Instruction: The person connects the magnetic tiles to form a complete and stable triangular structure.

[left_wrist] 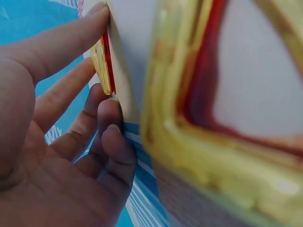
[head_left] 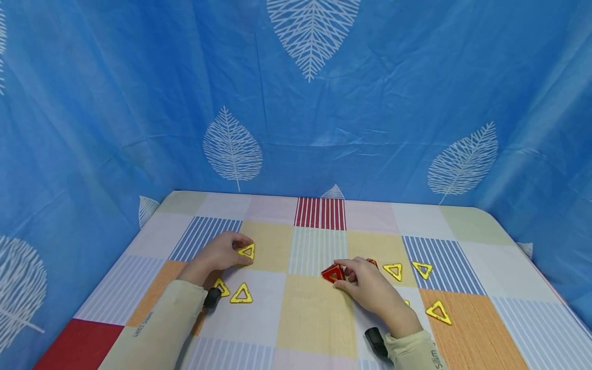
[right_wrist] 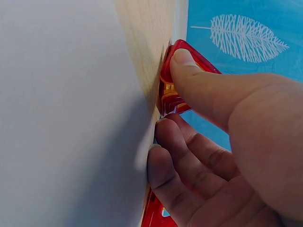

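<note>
The left hand (head_left: 221,254) pinches a yellow triangle tile (head_left: 247,251) at its fingertips, the tile lying flat on the checked tablecloth (head_left: 314,313) just beyond the fingers. The right hand (head_left: 370,288) curls thumb and fingers round a red triangle piece (head_left: 333,273), which stands tilted at the fingertips, to that hand's left. The two pieces lie well apart, the red one to the right of the yellow; each hand is nearest its own piece.
</note>
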Demonstrator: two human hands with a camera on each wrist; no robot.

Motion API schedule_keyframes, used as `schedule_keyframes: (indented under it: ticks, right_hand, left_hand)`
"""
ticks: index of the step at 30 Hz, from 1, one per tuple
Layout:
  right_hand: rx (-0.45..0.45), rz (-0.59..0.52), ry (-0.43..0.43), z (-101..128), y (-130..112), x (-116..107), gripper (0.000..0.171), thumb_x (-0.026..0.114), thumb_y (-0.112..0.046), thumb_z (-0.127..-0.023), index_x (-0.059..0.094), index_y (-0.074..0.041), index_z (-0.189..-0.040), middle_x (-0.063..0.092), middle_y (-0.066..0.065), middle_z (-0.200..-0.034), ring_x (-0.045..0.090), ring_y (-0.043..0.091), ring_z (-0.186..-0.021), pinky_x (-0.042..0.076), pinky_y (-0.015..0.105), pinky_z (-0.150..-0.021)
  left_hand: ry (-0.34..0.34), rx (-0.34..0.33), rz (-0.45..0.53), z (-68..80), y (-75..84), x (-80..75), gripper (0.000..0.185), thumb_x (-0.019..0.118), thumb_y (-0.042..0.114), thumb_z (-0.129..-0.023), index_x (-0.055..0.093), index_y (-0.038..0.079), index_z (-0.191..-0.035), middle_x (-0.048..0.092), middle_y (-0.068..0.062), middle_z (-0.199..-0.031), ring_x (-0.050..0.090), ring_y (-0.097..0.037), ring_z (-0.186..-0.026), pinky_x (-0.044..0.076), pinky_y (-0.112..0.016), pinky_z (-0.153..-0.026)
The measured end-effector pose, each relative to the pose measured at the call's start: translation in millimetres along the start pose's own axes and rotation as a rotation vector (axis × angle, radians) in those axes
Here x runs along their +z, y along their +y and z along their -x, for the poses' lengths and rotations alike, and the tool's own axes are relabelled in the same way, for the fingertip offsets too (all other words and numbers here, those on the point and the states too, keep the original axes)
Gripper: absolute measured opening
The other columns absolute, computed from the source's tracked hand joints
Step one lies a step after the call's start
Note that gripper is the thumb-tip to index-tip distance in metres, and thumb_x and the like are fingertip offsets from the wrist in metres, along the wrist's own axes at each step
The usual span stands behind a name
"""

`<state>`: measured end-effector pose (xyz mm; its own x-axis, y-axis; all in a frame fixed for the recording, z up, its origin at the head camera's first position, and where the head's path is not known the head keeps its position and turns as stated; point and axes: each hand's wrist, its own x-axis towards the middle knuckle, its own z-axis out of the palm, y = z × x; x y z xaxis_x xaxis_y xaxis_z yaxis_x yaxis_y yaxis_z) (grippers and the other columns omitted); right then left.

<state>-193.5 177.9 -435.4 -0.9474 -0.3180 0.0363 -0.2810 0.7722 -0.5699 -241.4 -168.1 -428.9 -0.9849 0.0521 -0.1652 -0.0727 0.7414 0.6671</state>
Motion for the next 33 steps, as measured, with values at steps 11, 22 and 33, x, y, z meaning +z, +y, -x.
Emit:
schedule_keyframes:
  ticks: [11, 22, 33]
  right_hand:
    - [-0.006, 0.007, 0.011, 1.0, 0.5, 0.8, 0.047, 0.082, -0.018, -0.086, 0.068, -0.011, -0.13, 0.059, -0.004, -0.092, 0.053, 0.007, -0.077, 0.05, 0.033, -0.073]
    - [0.012, 0.014, 0.005, 0.4, -0.2, 1.6, 0.048, 0.082, -0.02, -0.086, 0.068, -0.012, -0.131, 0.058, -0.004, -0.092, 0.053, 0.007, -0.077, 0.051, 0.033, -0.074]
    - [-0.005, 0.018, 0.019, 1.6, -0.5, 1.8, 0.046, 0.082, -0.018, -0.086, 0.069, -0.01, -0.129, 0.056, -0.005, -0.088, 0.053, 0.007, -0.076, 0.05, 0.032, -0.072]
  left_hand:
    - [0.036, 0.049, 0.022, 1.6, 3.6, 1.9, 0.049, 0.092, 0.024, -0.074, 0.071, 0.006, -0.114, 0.063, -0.004, -0.097, 0.056, -0.022, -0.086, 0.05, -0.036, -0.072]
    - [0.019, 0.167, 0.026, 12.4, 20.1, 16.6, 0.047, 0.093, 0.033, -0.072, 0.074, 0.013, -0.11, 0.062, 0.002, -0.089, 0.057, -0.017, -0.079, 0.048, -0.034, -0.064]
    - [-0.066, 0.334, 0.037, 33.1, 65.2, 46.4, 0.043, 0.091, 0.032, -0.075, 0.071, 0.009, -0.106, 0.058, 0.003, -0.078, 0.052, -0.015, -0.062, 0.044, -0.032, -0.052]
